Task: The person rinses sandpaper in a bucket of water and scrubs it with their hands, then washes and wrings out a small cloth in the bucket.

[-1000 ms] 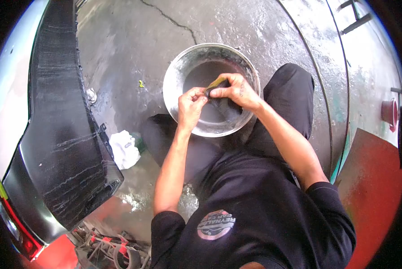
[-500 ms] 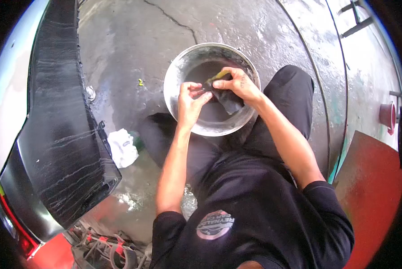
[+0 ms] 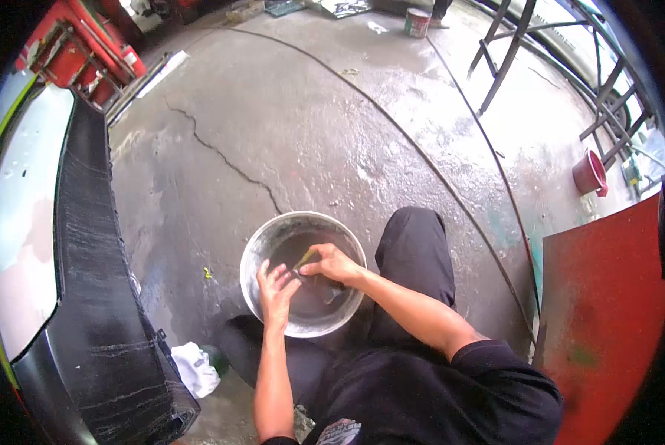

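Observation:
A round metal basin [image 3: 269, 243] with dark, murky contents stands on the floor between my bent legs. Over it, my right hand [image 3: 334, 265] pinches a limp dark sheet [image 3: 323, 291] together with a yellowish piece [image 3: 303, 258]; what the two are made of is hard to make out. My left hand [image 3: 275, 294] hovers at the basin's left side, fingers spread, the tips close to the sheet. Whether those fingertips touch it cannot be seen clearly.
A dark car bumper [image 3: 99, 297] with pale streaks lies at my left, a white cloth [image 3: 195, 369] beside it. A red panel [image 3: 603, 311] is at right. Hoses [image 3: 392, 122] cross the wet floor. A reddish bucket [image 3: 588, 174] and metal stands [image 3: 507, 63] are farther off.
The view has tilted up, bringing more floor into sight. My left fingers have spread and drawn away from the sheet; my right hand still holds it over the basin.

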`<state>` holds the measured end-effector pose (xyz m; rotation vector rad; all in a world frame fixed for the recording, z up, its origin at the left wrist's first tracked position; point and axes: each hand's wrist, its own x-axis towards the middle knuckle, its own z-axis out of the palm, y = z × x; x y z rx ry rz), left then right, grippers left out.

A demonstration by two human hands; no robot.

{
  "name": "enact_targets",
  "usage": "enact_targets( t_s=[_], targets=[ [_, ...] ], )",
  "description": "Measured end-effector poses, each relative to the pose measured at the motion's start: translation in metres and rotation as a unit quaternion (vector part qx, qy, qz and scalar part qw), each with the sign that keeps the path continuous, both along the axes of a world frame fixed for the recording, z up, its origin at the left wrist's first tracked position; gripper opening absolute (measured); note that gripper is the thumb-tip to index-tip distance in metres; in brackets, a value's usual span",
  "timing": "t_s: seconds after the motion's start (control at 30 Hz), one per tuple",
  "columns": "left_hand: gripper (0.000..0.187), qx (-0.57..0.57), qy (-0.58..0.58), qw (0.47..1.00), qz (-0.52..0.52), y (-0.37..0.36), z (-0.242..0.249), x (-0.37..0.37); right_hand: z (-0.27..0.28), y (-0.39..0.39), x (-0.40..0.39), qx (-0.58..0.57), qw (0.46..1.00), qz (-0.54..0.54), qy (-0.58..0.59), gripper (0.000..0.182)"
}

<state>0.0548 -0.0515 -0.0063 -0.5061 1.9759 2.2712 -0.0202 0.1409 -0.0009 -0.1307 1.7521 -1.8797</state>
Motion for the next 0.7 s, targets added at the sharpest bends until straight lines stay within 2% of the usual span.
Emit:
enact_targets(
  t_s=[0.03,0.1,0.17,0.2,0.23,0.3,0.37,0.43,0.47,0.57,0.6,0.63,0.7],
  targets=[
    [0.097,0.048,-0.026,0.998,0.027,-0.002,0.004,-0.001,0.001,-0.001,-0.002,-0.008,0.999,0.035,0.041,0.029],
    [0.098,0.044,-0.004,0.999,-0.008,-0.004,-0.002,-0.002,0.005,-0.004,0.003,-0.022,0.988,0.105,0.115,0.029],
    [0.098,0.046,0.020,0.999,-0.017,-0.002,-0.002,0.002,0.014,-0.009,0.011,0.021,0.991,0.074,0.114,0.027],
    [0.100,-0.038,0.045,0.997,-0.041,0.000,-0.002,0.003,0.019,-0.012,0.011,0.043,0.992,0.075,0.093,0.026],
    [0.105,-0.057,0.057,0.995,-0.059,-0.006,-0.014,0.002,0.020,-0.016,0.012,0.064,0.992,0.078,0.072,0.026],
    [0.108,-0.149,0.091,0.981,-0.078,0.002,-0.005,0.005,0.004,-0.021,0.013,0.058,0.995,0.054,0.060,0.025],
    [0.108,-0.198,0.107,0.971,-0.083,0.013,-0.007,0.005,-0.008,-0.022,0.011,0.098,0.993,0.058,-0.013,0.026],
    [0.109,-0.272,0.119,0.950,-0.096,0.019,0.006,0.005,-0.025,-0.021,0.007,0.117,0.990,0.078,-0.012,0.025],
    [0.110,-0.286,0.162,0.939,-0.101,0.020,0.005,0.005,-0.028,-0.022,0.006,0.104,0.992,0.066,-0.030,0.024],
    [0.112,-0.230,0.106,0.965,-0.071,0.010,-0.002,0.003,-0.027,-0.020,0.004,0.059,0.998,-0.002,-0.020,0.021],
    [0.112,-0.170,0.083,0.981,-0.038,0.005,-0.006,0.003,-0.021,-0.014,0.001,-0.018,0.995,-0.008,-0.097,0.023],
    [0.111,-0.106,0.061,0.992,-0.007,0.001,-0.011,0.001,0.008,-0.008,-0.001,-0.044,0.995,0.008,-0.085,0.020],
    [0.110,-0.004,0.024,1.000,0.015,-0.003,-0.017,0.002,-0.006,-0.005,-0.003,-0.060,0.995,0.076,-0.001,0.016]
  ],
)
